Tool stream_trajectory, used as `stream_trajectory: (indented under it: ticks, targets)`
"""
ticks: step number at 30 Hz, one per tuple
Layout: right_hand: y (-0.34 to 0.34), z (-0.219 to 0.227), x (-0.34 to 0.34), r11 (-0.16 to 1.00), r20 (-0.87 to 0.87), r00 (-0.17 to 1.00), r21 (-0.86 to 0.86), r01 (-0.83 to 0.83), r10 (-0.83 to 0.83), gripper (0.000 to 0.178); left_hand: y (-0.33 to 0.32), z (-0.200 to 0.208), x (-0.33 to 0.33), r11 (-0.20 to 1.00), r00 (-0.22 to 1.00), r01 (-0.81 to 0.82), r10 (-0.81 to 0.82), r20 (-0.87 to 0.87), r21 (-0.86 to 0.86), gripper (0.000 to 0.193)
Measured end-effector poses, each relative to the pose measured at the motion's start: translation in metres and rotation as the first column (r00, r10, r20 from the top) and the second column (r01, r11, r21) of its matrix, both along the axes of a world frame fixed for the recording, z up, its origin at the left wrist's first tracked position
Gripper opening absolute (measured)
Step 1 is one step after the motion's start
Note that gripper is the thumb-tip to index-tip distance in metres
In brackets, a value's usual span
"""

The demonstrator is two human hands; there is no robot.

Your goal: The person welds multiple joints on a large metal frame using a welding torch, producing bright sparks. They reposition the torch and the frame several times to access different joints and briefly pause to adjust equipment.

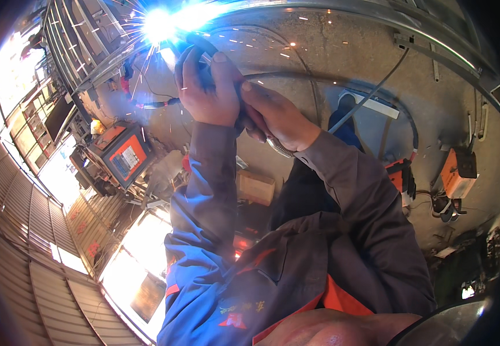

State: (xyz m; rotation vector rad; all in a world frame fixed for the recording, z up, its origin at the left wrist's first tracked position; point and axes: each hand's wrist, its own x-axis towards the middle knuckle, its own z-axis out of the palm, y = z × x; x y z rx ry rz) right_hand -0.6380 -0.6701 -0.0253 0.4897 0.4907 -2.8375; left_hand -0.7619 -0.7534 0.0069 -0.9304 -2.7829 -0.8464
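Observation:
A welding torch (205, 45) is held up at the top of the head view, its tip by the blinding arc. My left hand (208, 89) is wrapped round the torch, closest to the sparks. Just behind it my right hand (277, 115) also closes on the torch, its fingers partly hidden under the left hand. A silver ribbed band (278, 147) shows at the right wrist. The arc glare lies against a long metal frame (342, 7), and whitens out the joint and the torch tip. Sparks fly out on all sides.
At left stands an orange and grey machine box (124, 155); metal bars (79, 43) rise above it. Cables (371, 86) curve over the concrete floor. Orange equipment (457, 173) stands at right, and a cardboard box (255, 187) lies below my hands. A rod (371, 95) slants across the floor.

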Motion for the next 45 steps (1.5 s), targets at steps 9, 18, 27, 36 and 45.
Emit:
stream_trajectory:
  ticks: [9, 18, 27, 36, 45]
  targets:
    - [0.0027, 0.0028, -0.0004, 0.998, 0.002, 1.0, -0.064, 0.018, -0.018, 0.055, 0.0029, 0.0014, 0.0008, 0.999, 1.0, 0.008, -0.009, -0.012, -0.041, 0.042]
    - [0.0037, 0.0017, -0.0002, 0.997, 0.009, 1.0, -0.076, -0.012, 0.012, 0.056, 0.0031, 0.003, 0.0006, 0.999, 1.0, -0.012, 0.013, 0.027, -0.046, 0.039]
    - [0.0008, -0.0012, -0.0015, 0.998, 0.008, 1.0, -0.063, 0.004, -0.004, 0.058, 0.0072, 0.0047, 0.0037, 0.997, 0.999, -0.02, 0.022, 0.035, -0.072, 0.046]
    - [0.0012, -0.0007, -0.0004, 1.0, 0.009, 1.0, 0.007, 0.005, -0.005, 0.063, 0.0045, 0.0031, 0.002, 0.998, 0.998, -0.045, 0.048, 0.049, -0.051, 0.046]
    - [-0.0053, -0.0024, -0.0026, 0.999, 0.009, 0.999, -0.01, 0.046, -0.046, 0.062, 0.0007, 0.0015, 0.001, 0.998, 0.999, -0.023, 0.025, 0.035, -0.058, 0.044]
